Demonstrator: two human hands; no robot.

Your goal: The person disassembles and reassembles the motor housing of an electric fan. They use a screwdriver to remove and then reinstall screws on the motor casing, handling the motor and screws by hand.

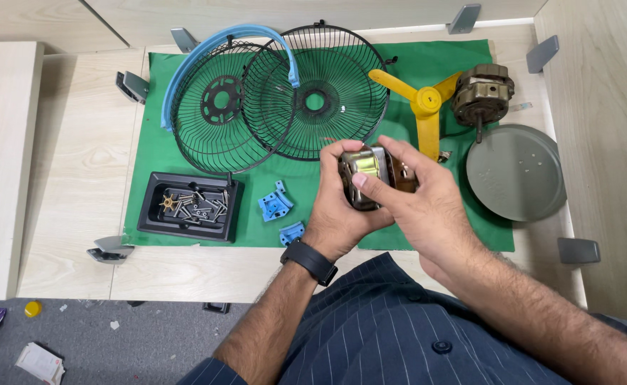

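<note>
We are gripping a small metal motor part with both hands, holding it above the near edge of the green mat. Our left hand, with a black watch at the wrist, is wrapping around its left side, thumb lying across the shiny face. Our right hand is closing over its right side, fingers curling on top.

Just left of our hands, two blue plastic brackets are lying on the mat. Further left, a black tray is holding screws. Beyond our hands, two black wire fan guards are overlapping, with a blue ring resting across them. At the mat's right end, a yellow fan blade is lying just beside a brown motor, and a grey round plate is sitting on the mat's right edge.
</note>
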